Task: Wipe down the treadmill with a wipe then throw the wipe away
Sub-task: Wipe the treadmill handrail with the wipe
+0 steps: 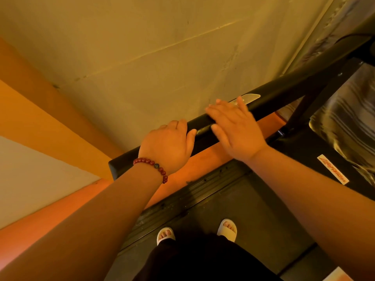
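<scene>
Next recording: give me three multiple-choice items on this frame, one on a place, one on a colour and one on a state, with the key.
1. Where is the left hand?
A. on the black handrail
B. on the treadmill belt
C. flat against the wall

2. What colour are the beads of the bracelet on the left wrist?
A. blue
B. dark red
C. white

3. How do the fingers of the right hand lie?
A. balled into a fist
B. pinching a bottle
C. straight, laid across the handrail

Key:
1 A: its fingers curl over the rail, with the thumb on the near side.
2 B: dark red beads ring the wrist.
3 C: the fingers stretch flat over the rail, though motion blurs them.
</scene>
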A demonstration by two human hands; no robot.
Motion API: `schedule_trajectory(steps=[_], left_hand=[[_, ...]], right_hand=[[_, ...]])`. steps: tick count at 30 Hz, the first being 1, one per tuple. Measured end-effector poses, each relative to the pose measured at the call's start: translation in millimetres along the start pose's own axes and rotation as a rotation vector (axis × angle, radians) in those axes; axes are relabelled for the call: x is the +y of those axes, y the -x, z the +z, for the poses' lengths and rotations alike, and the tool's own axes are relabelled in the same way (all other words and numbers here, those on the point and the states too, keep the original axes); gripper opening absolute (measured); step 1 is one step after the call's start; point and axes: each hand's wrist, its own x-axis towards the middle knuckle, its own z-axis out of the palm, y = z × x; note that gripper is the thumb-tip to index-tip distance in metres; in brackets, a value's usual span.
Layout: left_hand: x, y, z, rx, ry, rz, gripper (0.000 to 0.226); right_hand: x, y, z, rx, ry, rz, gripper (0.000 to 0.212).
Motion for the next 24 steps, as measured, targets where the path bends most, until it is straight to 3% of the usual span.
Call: schedule_trajectory(steps=[2,4,9,13,15,20,24], left_hand=[[-0.1,0.0,-0.5,-0.012,0.012,-0.006,0.045],[0.0,0.6,-0.2,0.001,0.005,-0.007,0.045],[0.2,1.2,2.5,0.042,0.002,0.016,0.049],[-0.6,3.8,1.9,0.069,0.037,0.096,0.056],[-0.6,3.7,2.1,0.068,0.028,0.097,0.054],[0.2,1.0,2.1,0.07,0.031,0.088,0.05],[4.5,-4.1,-1.3,0.038,0.072,0.074,0.047]], right_hand=[[7.6,-1.7,-2.5,0.03,-0.021,0.159,0.054],[-6.2,-2.6,-0.3,0.071,-0.053,0.19,0.053],[-15.5,3.7,4.7,0.018,-0.029,-0.085,0.054],[14.6,-0.5,0.5,0.069,-0.039,0.251,0.056],[6.0,-3.3,2.8,0.132,-0.084,0.333,0.056],[-9.6,1.2,7.9,0.087,-0.092,0.033,0.047],[21.6,1.1,3.3,0.082,-0.017,0.234,0.052]])
